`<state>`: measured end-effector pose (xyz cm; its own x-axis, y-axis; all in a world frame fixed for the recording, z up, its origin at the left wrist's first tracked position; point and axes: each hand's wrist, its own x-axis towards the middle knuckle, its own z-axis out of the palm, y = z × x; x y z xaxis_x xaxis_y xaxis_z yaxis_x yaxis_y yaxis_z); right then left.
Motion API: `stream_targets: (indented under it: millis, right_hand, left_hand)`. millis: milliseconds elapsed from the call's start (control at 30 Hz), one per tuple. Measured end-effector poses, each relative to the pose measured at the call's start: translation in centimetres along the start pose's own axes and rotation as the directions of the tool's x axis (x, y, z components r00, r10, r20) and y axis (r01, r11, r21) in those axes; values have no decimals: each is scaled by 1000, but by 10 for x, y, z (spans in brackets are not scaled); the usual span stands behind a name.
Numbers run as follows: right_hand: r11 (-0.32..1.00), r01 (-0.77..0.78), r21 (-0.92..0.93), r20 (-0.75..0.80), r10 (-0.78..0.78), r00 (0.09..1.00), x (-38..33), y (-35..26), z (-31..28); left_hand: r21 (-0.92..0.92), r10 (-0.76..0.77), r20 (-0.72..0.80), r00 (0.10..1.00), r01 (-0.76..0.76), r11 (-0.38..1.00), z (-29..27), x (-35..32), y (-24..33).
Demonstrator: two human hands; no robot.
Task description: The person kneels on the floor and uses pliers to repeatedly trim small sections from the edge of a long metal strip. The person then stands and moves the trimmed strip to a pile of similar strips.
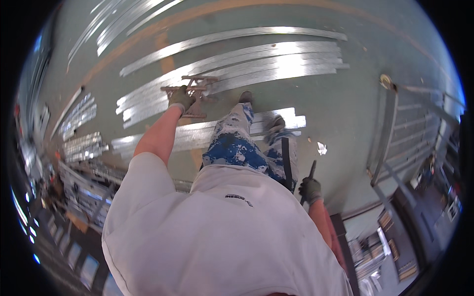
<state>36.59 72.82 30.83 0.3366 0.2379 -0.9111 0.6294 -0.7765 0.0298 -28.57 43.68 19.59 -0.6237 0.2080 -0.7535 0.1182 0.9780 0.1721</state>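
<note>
My left hand, in a dark work glove, reaches forward and is closed on a small brown stool-like stand. The stand is held over the silvery metal bars on the floor. Its lower part is partly hidden by my hand. At my right side, my right hand, also gloved, is closed around a dark elongated tool. One end sticks up past the fingers; the exact kind cannot be made out.
More long metal bars lie ahead, and others lie by my feet. Short stacks of bars are at the left. A metal rack frame stands at the right. A white scrap lies on the green floor.
</note>
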Motion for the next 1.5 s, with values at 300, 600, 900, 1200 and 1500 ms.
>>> stream_targets:
  millis: [300, 600, 900, 1200, 1500]
  right_hand:
    - [893, 430, -135, 256, -387, 886, 42, -314, 37]
    - [726, 463, -508, 276, -372, 886, 93, -370, 63]
    - [766, 224, -602, 57, -239, 969, 230, -333, 64]
    - [632, 322, -705, 193, -266, 944, 231, -356, 146]
    - [548, 407, -730, 223, -372, 901, 237, -385, 158]
  left_hand:
    - [11, -227, -159, 961, 232, 973, 50, -41, -28]
    - [327, -215, -170, 962, 261, 908, 77, -9, -33]
    - [690, -44, -39, 998, 59, 721, 129, 189, -77]
    - [521, -56, 270, 961, -97, 848, 163, 240, -106]
    - [325, 48, 450, 892, -214, 921, 250, 144, -105]
